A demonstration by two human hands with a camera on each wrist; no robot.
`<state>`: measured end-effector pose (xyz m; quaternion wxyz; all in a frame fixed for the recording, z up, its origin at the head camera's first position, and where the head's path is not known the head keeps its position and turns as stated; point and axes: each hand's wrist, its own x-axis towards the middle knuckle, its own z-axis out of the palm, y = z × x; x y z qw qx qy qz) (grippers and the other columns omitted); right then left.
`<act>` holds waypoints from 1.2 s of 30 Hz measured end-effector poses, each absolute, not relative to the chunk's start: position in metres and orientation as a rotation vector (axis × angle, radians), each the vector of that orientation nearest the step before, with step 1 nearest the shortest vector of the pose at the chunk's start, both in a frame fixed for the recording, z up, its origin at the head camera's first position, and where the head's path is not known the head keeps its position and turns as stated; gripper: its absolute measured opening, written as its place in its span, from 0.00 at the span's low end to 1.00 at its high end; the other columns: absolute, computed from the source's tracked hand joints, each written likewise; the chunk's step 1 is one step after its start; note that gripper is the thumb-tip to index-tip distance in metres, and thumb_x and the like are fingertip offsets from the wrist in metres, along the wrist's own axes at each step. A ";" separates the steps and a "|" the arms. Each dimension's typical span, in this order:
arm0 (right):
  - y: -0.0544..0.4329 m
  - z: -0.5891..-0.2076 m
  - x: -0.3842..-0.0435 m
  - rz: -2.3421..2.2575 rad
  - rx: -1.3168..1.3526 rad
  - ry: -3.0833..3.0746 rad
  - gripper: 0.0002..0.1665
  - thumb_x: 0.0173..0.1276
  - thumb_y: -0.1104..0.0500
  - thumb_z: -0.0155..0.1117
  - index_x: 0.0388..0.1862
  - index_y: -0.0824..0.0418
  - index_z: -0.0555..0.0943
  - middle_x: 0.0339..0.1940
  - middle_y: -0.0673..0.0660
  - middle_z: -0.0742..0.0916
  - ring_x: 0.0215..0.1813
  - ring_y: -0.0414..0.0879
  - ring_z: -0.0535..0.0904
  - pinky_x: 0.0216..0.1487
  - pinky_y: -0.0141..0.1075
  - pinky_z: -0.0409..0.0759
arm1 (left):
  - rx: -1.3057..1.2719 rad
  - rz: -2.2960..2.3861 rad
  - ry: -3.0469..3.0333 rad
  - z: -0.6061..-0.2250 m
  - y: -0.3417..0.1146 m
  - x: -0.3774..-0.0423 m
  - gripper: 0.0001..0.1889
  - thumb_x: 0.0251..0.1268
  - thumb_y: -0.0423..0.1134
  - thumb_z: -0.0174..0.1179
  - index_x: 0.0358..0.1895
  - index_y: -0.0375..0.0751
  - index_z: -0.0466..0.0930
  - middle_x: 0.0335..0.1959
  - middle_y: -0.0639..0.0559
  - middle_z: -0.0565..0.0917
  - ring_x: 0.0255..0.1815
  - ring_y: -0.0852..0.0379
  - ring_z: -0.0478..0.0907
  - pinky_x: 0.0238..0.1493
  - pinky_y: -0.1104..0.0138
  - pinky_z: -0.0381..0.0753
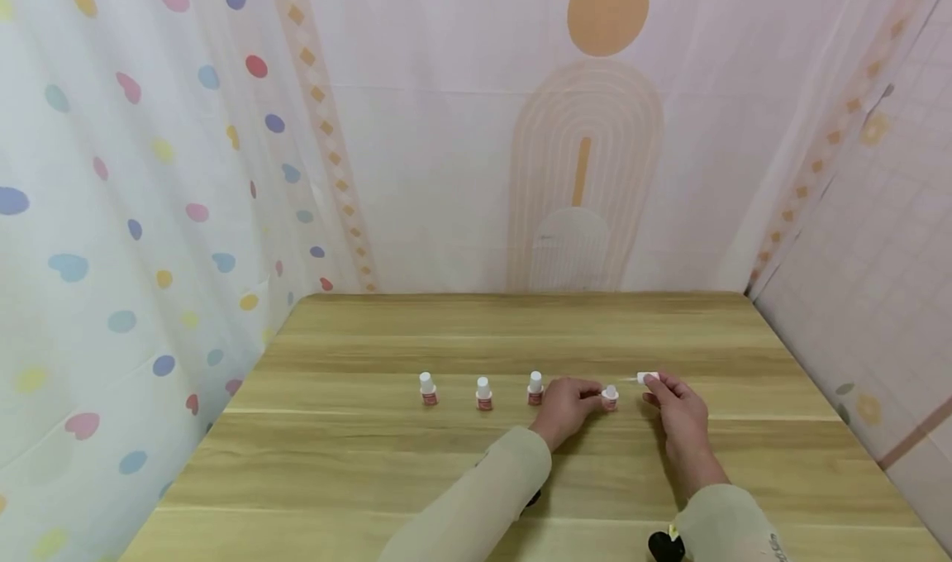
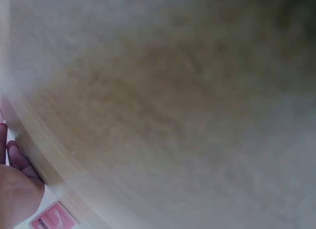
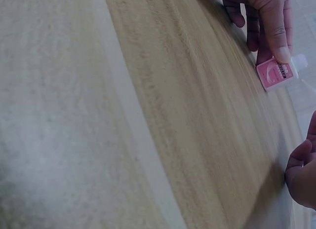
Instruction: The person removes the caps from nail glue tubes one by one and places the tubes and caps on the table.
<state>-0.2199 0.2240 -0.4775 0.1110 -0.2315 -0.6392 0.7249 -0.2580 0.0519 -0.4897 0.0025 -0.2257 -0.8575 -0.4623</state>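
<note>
My left hand (image 1: 565, 409) grips a small white bottle (image 1: 610, 398) with a pink label, standing on the table with its outer cap off and a white nozzle showing. In the right wrist view the thumb of that hand presses on the bottle (image 3: 274, 74). Just to the right, my right hand (image 1: 680, 417) pinches a white cap (image 1: 648, 378), held sideways. From the cap a thin pale stem (image 1: 627, 379) points left toward the bottle, apart from it. Only part of the right hand (image 3: 302, 174) shows in its wrist view; the cap is out of frame there.
Three similar capped bottles stand left of my left hand: one close by it (image 1: 535, 388), a middle one (image 1: 484, 394) and a far-left one (image 1: 427, 389). The wooden table (image 1: 335, 463) runs back to a patterned curtain (image 1: 439, 173).
</note>
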 end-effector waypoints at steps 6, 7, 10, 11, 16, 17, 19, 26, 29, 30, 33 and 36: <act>0.223 -0.479 -0.221 2.088 -0.661 -1.880 0.22 0.70 0.55 0.67 0.53 0.69 0.76 0.34 0.40 0.80 0.33 0.36 0.82 0.41 0.24 0.78 | -0.717 -1.449 -2.682 -0.489 0.052 -0.258 0.08 0.60 0.44 0.70 0.39 0.46 0.91 0.37 0.60 0.89 0.39 0.70 0.79 0.44 0.75 0.74; 0.223 -0.480 -0.222 2.081 -0.659 -1.881 0.22 0.70 0.54 0.67 0.53 0.69 0.76 0.34 0.40 0.80 0.33 0.36 0.81 0.41 0.24 0.78 | -0.719 -1.449 -2.680 -0.489 0.052 -0.258 0.08 0.60 0.44 0.70 0.39 0.46 0.91 0.37 0.60 0.89 0.38 0.71 0.79 0.44 0.76 0.74; 0.222 -0.480 -0.222 2.054 -0.653 -1.903 0.23 0.69 0.53 0.68 0.53 0.68 0.77 0.33 0.40 0.80 0.33 0.36 0.81 0.41 0.25 0.78 | -0.724 -1.451 -2.677 -0.489 0.052 -0.259 0.07 0.60 0.43 0.70 0.38 0.46 0.91 0.36 0.60 0.89 0.37 0.71 0.79 0.43 0.76 0.74; 0.222 -0.481 -0.222 2.045 -0.651 -1.913 0.24 0.69 0.52 0.69 0.53 0.68 0.77 0.33 0.40 0.80 0.33 0.36 0.80 0.40 0.25 0.78 | -0.723 -1.451 -2.678 -0.489 0.052 -0.259 0.08 0.60 0.43 0.70 0.38 0.46 0.91 0.36 0.60 0.89 0.37 0.72 0.78 0.43 0.76 0.74; 0.220 -0.481 -0.223 2.018 -0.646 -1.938 0.22 0.69 0.55 0.69 0.53 0.70 0.77 0.34 0.42 0.80 0.33 0.37 0.80 0.39 0.26 0.79 | -0.724 -1.439 -2.678 -0.488 0.052 -0.259 0.08 0.60 0.43 0.70 0.39 0.46 0.91 0.37 0.60 0.89 0.38 0.71 0.79 0.43 0.76 0.74; 0.220 -0.480 -0.223 2.013 -0.645 -1.940 0.22 0.69 0.56 0.68 0.53 0.70 0.77 0.34 0.43 0.80 0.32 0.37 0.80 0.39 0.26 0.79 | -0.722 -1.435 -2.679 -0.488 0.052 -0.259 0.08 0.60 0.43 0.70 0.39 0.46 0.91 0.37 0.60 0.89 0.38 0.71 0.79 0.43 0.76 0.74; 0.220 -0.480 -0.223 2.004 -0.643 -1.946 0.21 0.69 0.58 0.67 0.54 0.71 0.76 0.34 0.43 0.79 0.32 0.38 0.80 0.39 0.26 0.79 | -0.720 -1.427 -2.679 -0.488 0.052 -0.259 0.08 0.61 0.43 0.70 0.39 0.46 0.91 0.37 0.59 0.89 0.38 0.71 0.79 0.43 0.76 0.75; 0.220 -0.476 -0.222 2.010 -0.589 -1.956 0.25 0.71 0.61 0.64 0.61 0.73 0.73 0.28 0.36 0.80 0.30 0.35 0.79 0.36 0.24 0.78 | -0.719 -1.434 -2.676 -0.490 0.053 -0.260 0.07 0.61 0.42 0.70 0.39 0.46 0.91 0.37 0.60 0.89 0.39 0.71 0.80 0.44 0.76 0.75; 0.220 -0.475 -0.222 2.015 -0.568 -1.957 0.26 0.71 0.61 0.64 0.62 0.74 0.72 0.28 0.36 0.81 0.29 0.34 0.79 0.37 0.24 0.78 | -0.714 -1.452 -2.675 -0.492 0.054 -0.260 0.07 0.61 0.42 0.70 0.39 0.46 0.91 0.37 0.60 0.89 0.39 0.71 0.79 0.44 0.76 0.75; 0.219 -0.475 -0.222 2.012 -0.571 -1.957 0.26 0.71 0.61 0.64 0.62 0.74 0.72 0.29 0.37 0.80 0.29 0.34 0.79 0.37 0.24 0.78 | -0.715 -1.452 -2.674 -0.492 0.054 -0.261 0.07 0.61 0.42 0.70 0.39 0.46 0.91 0.37 0.60 0.89 0.39 0.71 0.79 0.44 0.76 0.75; 0.219 -0.475 -0.223 2.001 -0.582 -1.952 0.23 0.71 0.60 0.64 0.58 0.75 0.75 0.32 0.39 0.80 0.30 0.35 0.79 0.38 0.25 0.79 | -0.713 -1.449 -2.675 -0.493 0.054 -0.261 0.06 0.61 0.41 0.70 0.39 0.46 0.91 0.37 0.60 0.89 0.39 0.72 0.79 0.43 0.76 0.75; 0.219 -0.477 -0.223 2.008 -0.581 -1.936 0.21 0.71 0.61 0.65 0.56 0.75 0.76 0.32 0.41 0.80 0.31 0.36 0.80 0.38 0.25 0.80 | -0.712 -1.447 -2.672 -0.492 0.053 -0.260 0.06 0.61 0.41 0.70 0.39 0.46 0.91 0.37 0.60 0.89 0.39 0.71 0.79 0.43 0.76 0.75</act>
